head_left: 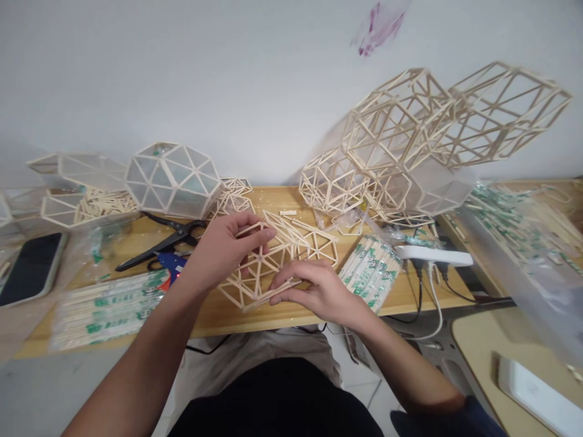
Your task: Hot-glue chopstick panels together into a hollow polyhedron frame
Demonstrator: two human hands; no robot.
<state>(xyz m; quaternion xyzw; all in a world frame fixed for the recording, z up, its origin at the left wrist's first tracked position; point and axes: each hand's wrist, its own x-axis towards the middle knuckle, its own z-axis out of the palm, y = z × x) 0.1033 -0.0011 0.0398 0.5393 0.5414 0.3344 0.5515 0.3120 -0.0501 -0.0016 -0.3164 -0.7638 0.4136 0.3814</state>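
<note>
Between my hands is a wooden stick frame point(259, 262) made of thin sticks joined into triangles, tilted above the tabletop. My left hand point(228, 243) pinches its upper left part, thumb on top and the other fingers partly hidden behind the sticks. On the near right edge, my right hand point(316, 288) grips the same frame between thumb and fingers. Flat stick triangles point(321, 243) lie just behind it. Close to my left forearm rest black scissors point(159, 240) and a blue glue gun point(172, 266), partly covered by the arm.
Packs of wrapped chopsticks point(107, 309) lie at left, with another pack point(371, 270) at right. Finished stick polyhedra point(401, 121) stack against the wall; a paper-covered one point(173, 180) stands left. A white power strip point(435, 256) with cables, a phone point(31, 267) and a white box point(540, 394) are around.
</note>
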